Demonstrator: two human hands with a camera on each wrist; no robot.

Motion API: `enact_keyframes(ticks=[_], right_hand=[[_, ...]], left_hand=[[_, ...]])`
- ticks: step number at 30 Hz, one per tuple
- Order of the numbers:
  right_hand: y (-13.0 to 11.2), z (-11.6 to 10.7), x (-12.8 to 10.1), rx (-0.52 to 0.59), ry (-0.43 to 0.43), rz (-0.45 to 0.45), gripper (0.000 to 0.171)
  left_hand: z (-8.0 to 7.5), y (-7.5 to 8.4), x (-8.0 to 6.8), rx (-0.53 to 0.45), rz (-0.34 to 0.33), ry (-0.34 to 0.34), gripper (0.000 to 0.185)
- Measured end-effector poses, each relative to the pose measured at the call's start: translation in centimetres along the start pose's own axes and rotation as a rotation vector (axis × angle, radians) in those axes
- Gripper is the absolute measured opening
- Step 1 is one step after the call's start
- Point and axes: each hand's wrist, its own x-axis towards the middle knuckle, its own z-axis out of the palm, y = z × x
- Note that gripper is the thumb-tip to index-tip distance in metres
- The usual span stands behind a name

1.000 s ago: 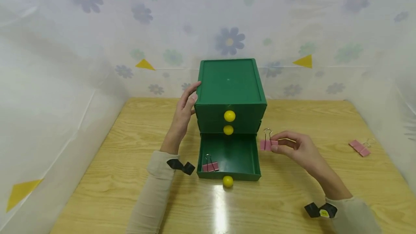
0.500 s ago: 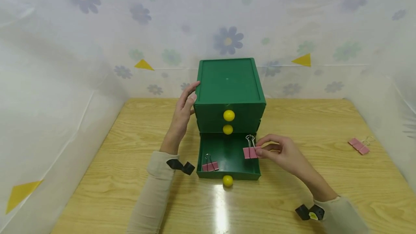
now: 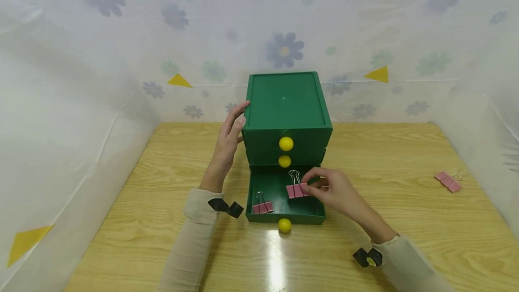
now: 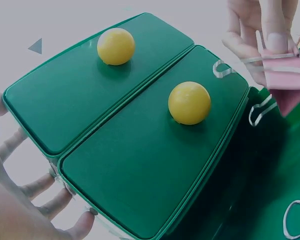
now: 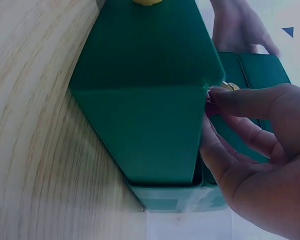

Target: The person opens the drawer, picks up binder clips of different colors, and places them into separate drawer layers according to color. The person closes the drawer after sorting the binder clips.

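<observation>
Against the chest (image 3: 285, 102), on its left side, our left hand (image 3: 227, 143) rests with fingers straight. Over its open bottom drawer (image 3: 284, 211) our right hand (image 3: 336, 190) pinches a clip (image 3: 297, 189). We judge it light, stiff, springy; best held by the pink body.
</observation>
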Motion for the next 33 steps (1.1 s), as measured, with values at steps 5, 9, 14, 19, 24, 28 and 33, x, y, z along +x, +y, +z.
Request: enact_keyframes(ticks=[5, 9, 14, 19, 24, 28, 33], right_hand=[[-0.3, 1.0, 1.0, -0.055, -0.023, 0.008, 0.007], [-0.3, 1.9, 1.9, -0.091, -0.054, 0.019, 0.007], [-0.3, 2.8, 2.9, -0.106, -0.068, 0.028, 0.007], [-0.2, 3.5, 3.5, -0.100, -0.081, 0.044, 0.006], [-0.2, 4.3, 3.7, -0.082, -0.092, 0.073, 0.006], [0.0, 4.7, 3.7, -0.070, -0.076, 0.093, 0.007], [0.2, 5.3, 3.8, -0.026, -0.095, 0.105, 0.006]], left_hand=[[0.1, 0.1, 0.1, 0.001, 0.004, 0.004, 0.050], [0.1, 0.1, 0.2, -0.003, 0.001, 0.011, 0.050], [0.2, 0.1, 0.2, -0.009, 0.004, 0.005, 0.050], [0.5, 0.3, 0.2, -0.017, 0.016, 0.004, 0.048], [0.7, 0.3, 0.3, -0.010, 0.012, 0.000, 0.049], [0.9, 0.2, 0.3, -0.006, 0.010, 0.001, 0.052], [0.8, 0.2, 0.3, -0.010, 0.017, 0.001, 0.054]])
